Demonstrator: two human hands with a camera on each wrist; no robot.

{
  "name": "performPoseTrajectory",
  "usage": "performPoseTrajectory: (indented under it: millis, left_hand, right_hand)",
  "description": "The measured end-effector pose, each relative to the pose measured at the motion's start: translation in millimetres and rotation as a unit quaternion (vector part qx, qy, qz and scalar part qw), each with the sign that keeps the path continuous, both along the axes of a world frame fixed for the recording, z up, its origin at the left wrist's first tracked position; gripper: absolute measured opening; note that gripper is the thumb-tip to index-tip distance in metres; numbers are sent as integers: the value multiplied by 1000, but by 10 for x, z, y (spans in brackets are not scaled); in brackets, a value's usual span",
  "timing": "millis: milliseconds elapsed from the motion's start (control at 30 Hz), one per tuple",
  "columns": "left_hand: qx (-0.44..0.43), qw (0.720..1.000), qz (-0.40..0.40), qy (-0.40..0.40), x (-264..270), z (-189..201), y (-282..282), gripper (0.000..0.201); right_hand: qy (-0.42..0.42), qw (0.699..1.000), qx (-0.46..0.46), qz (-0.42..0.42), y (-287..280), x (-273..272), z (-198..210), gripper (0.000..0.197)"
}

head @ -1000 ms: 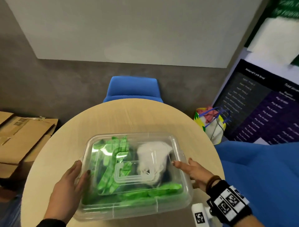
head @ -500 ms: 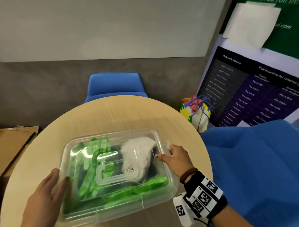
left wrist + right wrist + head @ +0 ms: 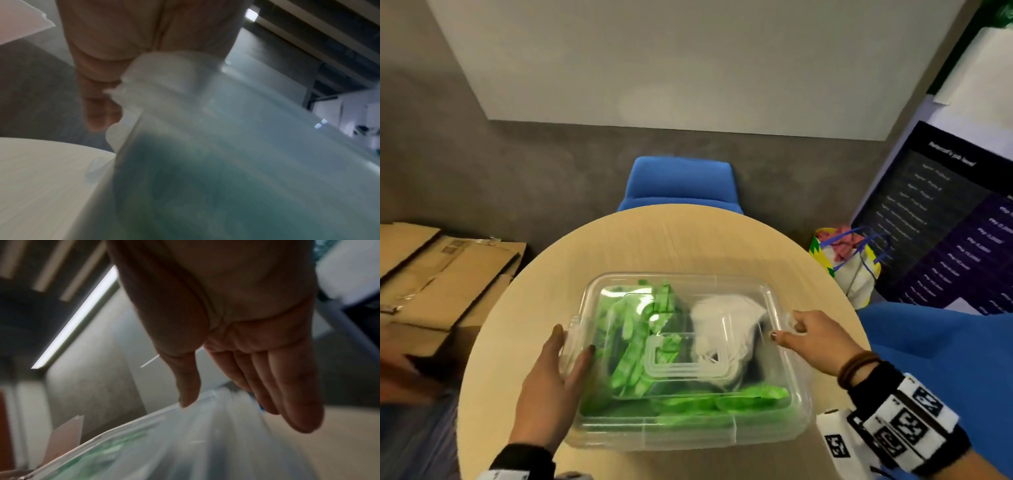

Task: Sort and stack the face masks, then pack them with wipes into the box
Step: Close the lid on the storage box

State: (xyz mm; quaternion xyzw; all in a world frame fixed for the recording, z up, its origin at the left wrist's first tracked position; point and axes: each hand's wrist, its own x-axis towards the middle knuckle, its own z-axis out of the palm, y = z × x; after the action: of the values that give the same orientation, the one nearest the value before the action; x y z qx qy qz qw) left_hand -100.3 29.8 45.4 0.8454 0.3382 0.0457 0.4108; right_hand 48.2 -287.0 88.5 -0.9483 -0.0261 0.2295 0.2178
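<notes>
clear plastic box, lidded, contents loaded

clear plastic box point(image 3: 688, 425) sits on my round wooden table point(image 3: 654, 240), near the front edge, with its lid point(image 3: 681, 359) on top. inside, seen through the lid: green face masks point(image 3: 633, 346) on the left and along the front, a white bundle point(image 3: 722, 318) at right with something dark beside it; whether the green packs at the front are wipes i cannot tell.

my left hand point(image 3: 551, 387) lies along the left end of the box, fingers straight against the wall, thumb up on the lid rim. my right hand point(image 3: 811, 339) is at the right end, thumb on the lid, fingers hooked round the side tab; the right wrist view is blurred and shows them nearly straight, so the hold is light at best.

progress, as i judge it: sorting and packing look done, lid placed; left is pressing it shut all round, if it is not already.

against the frame half a second back: the box sits more squarely before me, and my left hand has gone from beside the near corner up to the left end.

other items: blue chair point(image 3: 681, 181), cardboard point(image 3: 445, 270), a bag point(image 3: 852, 260) on the floor.
</notes>
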Motion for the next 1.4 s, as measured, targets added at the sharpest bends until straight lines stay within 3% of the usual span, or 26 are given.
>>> performPoseTrajectory:
  millis: [67,100,233,300,367,433,667,800,967,1167,1400]
  left_hand:
    - [-60,998,36,3,-8,21,29,86]
    - [-82,995,48,9,1,20,27,90]
    - [-159,982,89,50,-15,-68,100,97]
    - [-276,954,107,51,-17,-133,148,104]
    - [-410,907,91,29,-56,-185,195,98]
    - [-446,892,73,14,-72,-215,203,94]
    - [-321,940,112,35,-49,-168,239,102]
    - [-269,954,130,26,-56,-159,227,108]
    - [-149,979,137,1,-37,-83,131,68]
    - [-86,985,148,-7,-18,-32,85,50]
    - [-8,993,113,12,-1,23,19,44]
  right_hand:
    - [-33,997,-43,54,85,104,299,67]
    - [-50,995,-44,72,175,128,478,76]
    - [-69,967,-40,243,923,138,988,69]
    - [-56,940,-48,333,1406,48,1061,68]
    - [-57,907,-52,413,1916,-74,1001,68]
    - [-62,880,-51,467,2364,-180,868,68]
    - [-62,815,-179,547,3152,-219,441,70]
    - [-24,827,-182,531,3167,-119,327,73]
    - [12,812,-195,551,3200,-76,244,79]
    - [33,796,-185,575,3225,-26,217,48]
    - [-3,835,-85,544,3099,68,142,38]
